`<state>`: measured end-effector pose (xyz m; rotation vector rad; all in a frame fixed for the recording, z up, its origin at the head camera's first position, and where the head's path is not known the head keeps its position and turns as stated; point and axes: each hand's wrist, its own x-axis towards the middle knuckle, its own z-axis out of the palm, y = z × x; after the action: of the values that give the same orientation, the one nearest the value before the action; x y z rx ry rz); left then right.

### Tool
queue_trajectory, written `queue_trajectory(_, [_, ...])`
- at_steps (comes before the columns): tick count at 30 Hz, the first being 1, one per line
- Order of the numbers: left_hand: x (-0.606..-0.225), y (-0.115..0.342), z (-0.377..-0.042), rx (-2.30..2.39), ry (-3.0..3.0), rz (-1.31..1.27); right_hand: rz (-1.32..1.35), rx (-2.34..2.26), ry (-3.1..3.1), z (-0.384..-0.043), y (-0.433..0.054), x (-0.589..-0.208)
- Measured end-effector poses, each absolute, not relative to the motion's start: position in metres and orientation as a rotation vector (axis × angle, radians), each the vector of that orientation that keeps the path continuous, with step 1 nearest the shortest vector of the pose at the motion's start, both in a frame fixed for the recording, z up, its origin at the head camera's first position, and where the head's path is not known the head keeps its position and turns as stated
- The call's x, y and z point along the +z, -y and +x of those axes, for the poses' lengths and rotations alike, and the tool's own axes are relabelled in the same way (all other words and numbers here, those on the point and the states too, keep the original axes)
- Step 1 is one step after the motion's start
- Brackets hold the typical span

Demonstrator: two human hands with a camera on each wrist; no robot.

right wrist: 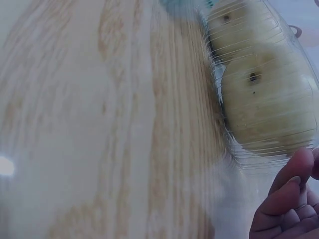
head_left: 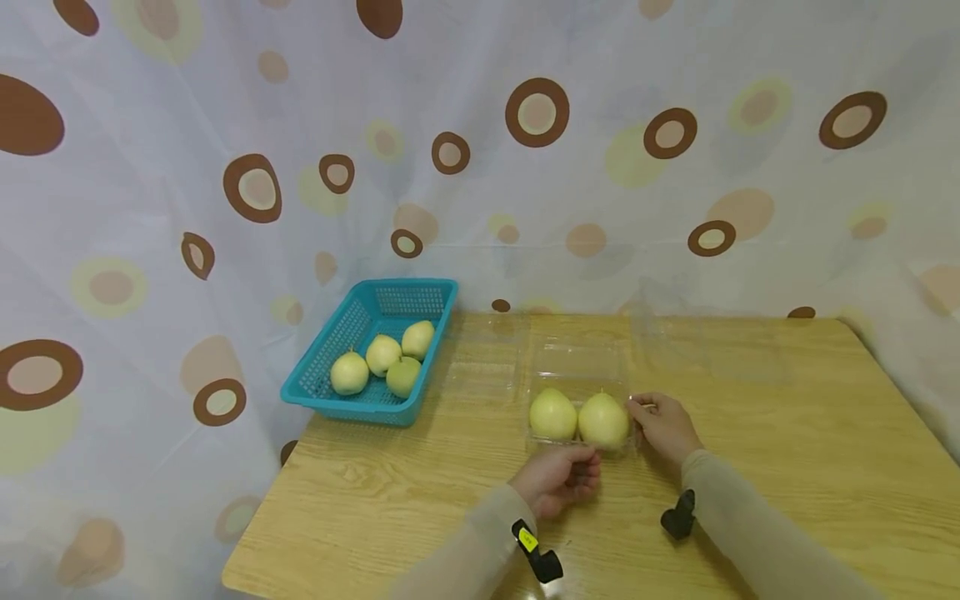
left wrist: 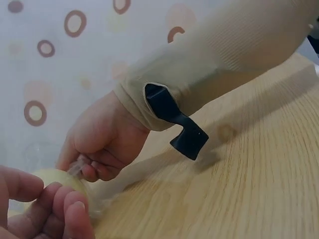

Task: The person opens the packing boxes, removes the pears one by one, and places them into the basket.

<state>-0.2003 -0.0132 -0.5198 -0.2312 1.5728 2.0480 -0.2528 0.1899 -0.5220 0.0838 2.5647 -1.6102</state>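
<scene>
Two pale yellow-green pears (head_left: 553, 414) sit side by side in a clear plastic clamshell container (head_left: 577, 358), its lid thrown back toward the wall. My right hand (head_left: 664, 427) pinches the container's right edge; clear plastic shows between its thumb and fingers in the left wrist view. At the front rim, my left hand (head_left: 558, 481) has its fingers curled, thumb and fingertips together at the plastic. What lies between those left fingertips is mostly hidden. Through the ribbed plastic wall, the right wrist view shows the pears' (right wrist: 266, 104) undersides, with right fingers (right wrist: 284, 199) at the corner.
A teal basket (head_left: 303, 392) holding several pears (head_left: 349, 372) stands at the left on the wooden table (head_left: 420, 492). Another clear container (head_left: 480, 379) lies between basket and pears. More clear plastic (head_left: 675, 333) lies at the back right, near the patterned curtain (head_left: 570, 192).
</scene>
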Motion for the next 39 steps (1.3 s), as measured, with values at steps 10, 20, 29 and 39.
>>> queue_trajectory(10, [-0.47,0.052,-0.221,1.692,-2.056,0.208,0.081,-1.662,-2.48,-0.249,-0.196,-0.52])
queue_trajectory(20, [-0.421,0.075,-0.255,1.214,-2.496,0.543,0.053,-1.703,-2.424,-0.244,-0.199,-0.516])
queue_trajectory(29, [-0.414,0.074,-0.291,0.597,-2.7,0.875,0.03,-1.707,-2.402,-0.238,-0.2,-0.508])
queue_trajectory(39, [-0.414,0.067,-0.308,-0.001,-2.62,1.086,0.012,-1.7,-2.358,-0.237,-0.202,-0.509])
